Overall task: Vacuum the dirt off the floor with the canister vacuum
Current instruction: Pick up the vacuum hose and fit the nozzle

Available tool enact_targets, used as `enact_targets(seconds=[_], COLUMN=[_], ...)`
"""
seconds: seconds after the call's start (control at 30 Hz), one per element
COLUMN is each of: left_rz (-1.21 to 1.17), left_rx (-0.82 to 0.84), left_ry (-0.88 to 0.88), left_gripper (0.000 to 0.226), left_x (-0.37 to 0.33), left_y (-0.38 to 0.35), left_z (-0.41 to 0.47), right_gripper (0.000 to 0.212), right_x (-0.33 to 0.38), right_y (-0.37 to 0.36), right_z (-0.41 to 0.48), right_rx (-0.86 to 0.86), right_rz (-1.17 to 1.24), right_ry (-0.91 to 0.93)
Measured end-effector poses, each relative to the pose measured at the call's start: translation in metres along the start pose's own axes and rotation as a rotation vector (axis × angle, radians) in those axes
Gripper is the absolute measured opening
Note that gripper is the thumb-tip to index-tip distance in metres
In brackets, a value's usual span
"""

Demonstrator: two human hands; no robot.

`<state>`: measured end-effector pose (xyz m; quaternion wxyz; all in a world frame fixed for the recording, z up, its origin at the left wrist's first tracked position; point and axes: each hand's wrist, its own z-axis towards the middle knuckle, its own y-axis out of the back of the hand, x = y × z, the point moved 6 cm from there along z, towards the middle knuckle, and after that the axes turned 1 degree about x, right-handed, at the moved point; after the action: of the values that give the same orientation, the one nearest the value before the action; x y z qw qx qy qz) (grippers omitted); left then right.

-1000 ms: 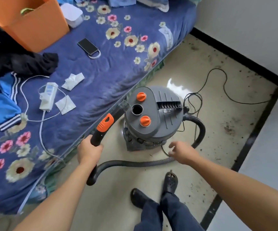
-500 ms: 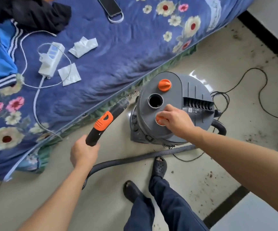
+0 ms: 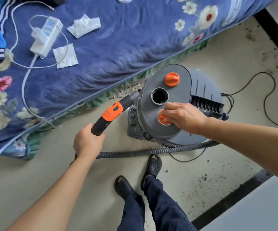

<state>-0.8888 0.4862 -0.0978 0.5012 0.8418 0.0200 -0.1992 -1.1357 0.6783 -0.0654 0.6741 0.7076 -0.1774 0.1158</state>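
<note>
My left hand (image 3: 86,144) is wrapped firmly round the black wand handle (image 3: 100,125), gripping it just below its orange collar (image 3: 112,111), with the open tip pointing up and away from my knuckles toward the canister vacuum (image 3: 201,90). The canister stands on the floor (image 3: 51,172) directly under my right hand (image 3: 183,117), just beside the edge of the bed (image 3: 118,47). That hand reaches over the grey lid, its fingertips pinching the orange knob (image 3: 162,120) on the near side. An open round port (image 3: 159,97) sits just beyond my fingers, and a second orange knob (image 3: 172,79) lies further out. I read this as switching on or setting the machine, so no cleaning has begun. The knob is small and ridged, and I judge it wants a fingertip twist, not a palm. The canister looks like rigid plastic, bulky and probably weighty, so I would tow it by the hose and not lift it. The ribbed hose (image 3: 151,151) runs along the floor below both wrists, just in front of my sandals (image 3: 152,165). It should flex easily but could snag on my feet. The handle is stiff and curved, and the black grip is the right place to hold it. A thin black cord (image 3: 268,97) loops loosely beyond my right wrist. The dirt (image 3: 199,185) lies scattered on the floor beneath my right forearm.
</note>
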Motion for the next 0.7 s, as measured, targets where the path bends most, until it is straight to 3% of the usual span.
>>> enact_targets(seconds=[0.2, 0.4, 0.5, 0.7], left_rz=[0.019, -0.01, -0.017, -0.023], left_rx=[0.001, 0.0, -0.007, -0.005], left_ry=[-0.011, 0.01, 0.022, 0.024], left_gripper=[0.02, 0.014, 0.013, 0.012], left_x=[-0.01, -0.007, -0.001, 0.008], left_y=[-0.002, 0.003, 0.006, 0.008], left_z=[0.002, 0.001, 0.0, -0.002], right_gripper=[0.021, 0.027, 0.029, 0.024], right_x=[0.003, 0.011, 0.01, 0.016], right_y=[0.004, 0.001, -0.007, -0.005], right_z=[0.004, 0.006, 0.01, 0.017], right_rx=[0.034, 0.028, 0.18, 0.37], right_rz=[-0.115, -0.172, -0.258, -0.299], right_ry=[0.005, -0.311, -0.51, -0.633])
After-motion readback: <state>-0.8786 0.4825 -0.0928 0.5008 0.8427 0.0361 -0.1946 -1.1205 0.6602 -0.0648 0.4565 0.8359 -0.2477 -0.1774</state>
